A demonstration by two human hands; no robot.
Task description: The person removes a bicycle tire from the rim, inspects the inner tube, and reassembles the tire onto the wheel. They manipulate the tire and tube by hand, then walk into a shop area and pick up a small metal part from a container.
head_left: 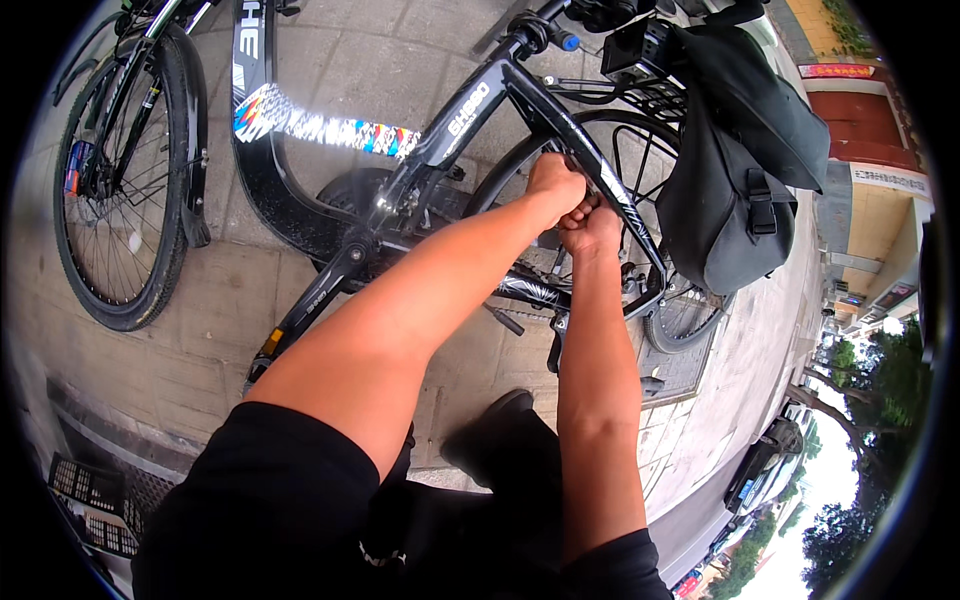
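Note:
My left hand (557,186) and my right hand (590,232) meet at the inner side of the black bicycle frame (625,205), beside its sloping rear tube and over the rear wheel (488,185). Both hands have their fingers curled closed, the left a little above the right. Whatever is between their fingers is hidden by the knuckles and too small to name. A black pannier bag (725,235) hangs at the bicycle's rear, right of my hands. The crank (355,255) lies below left of them.
A second bicycle's front wheel (150,300) stands at the left, beside a dark frame with a patterned wrap (350,132). A black slotted basket (95,500) is at the lower left. Paved ground (480,370) lies underneath. Parked cars (750,470), trees and buildings appear at the right.

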